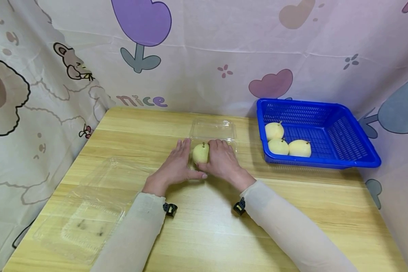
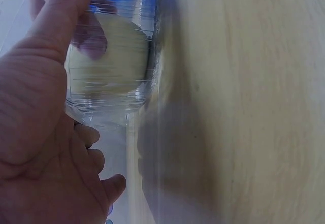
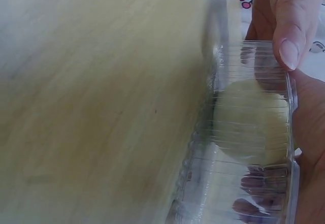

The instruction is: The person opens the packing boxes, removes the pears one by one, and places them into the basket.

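Note:
A pale yellow pear (image 1: 200,153) with a dark stem sits in a small clear plastic box (image 3: 200,178), whose lid (image 1: 213,130) lies folded back behind it. My right hand (image 1: 224,158) holds the pear from its right, with the thumb at its near side. On the left side of the box my left hand (image 1: 175,162) rests with fingers stretched forward, its thumb (image 3: 290,51) across the near rim. Through the ribbed wall in the left wrist view, the pear (image 2: 114,64) looks blurred.
A blue basket (image 1: 326,163) at the right back holds several pears, three of them visible: one pear (image 1: 274,131) behind, two in front. Larger clear plastic packaging (image 1: 88,215) lies opened on the left of the wooden table (image 1: 204,234). A printed curtain hangs behind.

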Demonstrator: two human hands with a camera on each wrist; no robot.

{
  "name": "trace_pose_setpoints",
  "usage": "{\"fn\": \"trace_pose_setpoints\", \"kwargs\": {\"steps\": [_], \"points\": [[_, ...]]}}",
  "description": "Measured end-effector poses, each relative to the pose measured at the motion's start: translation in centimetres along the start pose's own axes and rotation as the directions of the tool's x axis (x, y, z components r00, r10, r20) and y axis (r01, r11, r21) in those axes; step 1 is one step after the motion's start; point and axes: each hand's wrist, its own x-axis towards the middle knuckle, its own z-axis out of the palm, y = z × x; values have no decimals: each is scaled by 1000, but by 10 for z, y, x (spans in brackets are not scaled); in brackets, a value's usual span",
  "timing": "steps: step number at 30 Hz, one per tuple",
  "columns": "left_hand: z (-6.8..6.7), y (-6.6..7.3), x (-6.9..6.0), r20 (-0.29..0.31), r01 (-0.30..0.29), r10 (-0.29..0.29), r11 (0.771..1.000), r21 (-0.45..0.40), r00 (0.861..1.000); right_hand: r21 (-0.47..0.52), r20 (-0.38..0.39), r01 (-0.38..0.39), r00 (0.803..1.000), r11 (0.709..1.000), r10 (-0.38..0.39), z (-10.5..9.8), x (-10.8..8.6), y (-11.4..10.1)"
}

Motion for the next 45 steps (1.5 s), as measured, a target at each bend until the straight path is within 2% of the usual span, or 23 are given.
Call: {"fn": "trace_pose_setpoints", "kwargs": {"steps": [6,11,19,25,31,37,45], "points": [[0,1,-1,7,3,-3,1000,-5,1000,-74,-61,55,996,996,-60,-2,-2,2],[-1,2,-1,18,15,-15,1000,-13,1000,-113,-108,77,990,991,-90,-14,-4,1],[-1,-1,0,17,19,-19,1000,-2,1000,-58,-105,48,993,997,-54,-37,-9,3],[-1,-1,0,14,27,-27,1000,8,1000,-49,-138,42,989,998,-48,-50,-13,12],[-1,0,-1,12,21,-21,1000,11,1000,-9,-149,-4,989,1000,2,-73,-16,30],[-2,2,-1,26,28,-28,1000,12,999,19,-183,-84,979,996,86,-105,-18,56],[-2,3,-1,28,37,-37,999,27,999,22,-240,-209,948,978,208,-156,-27,102]]}}
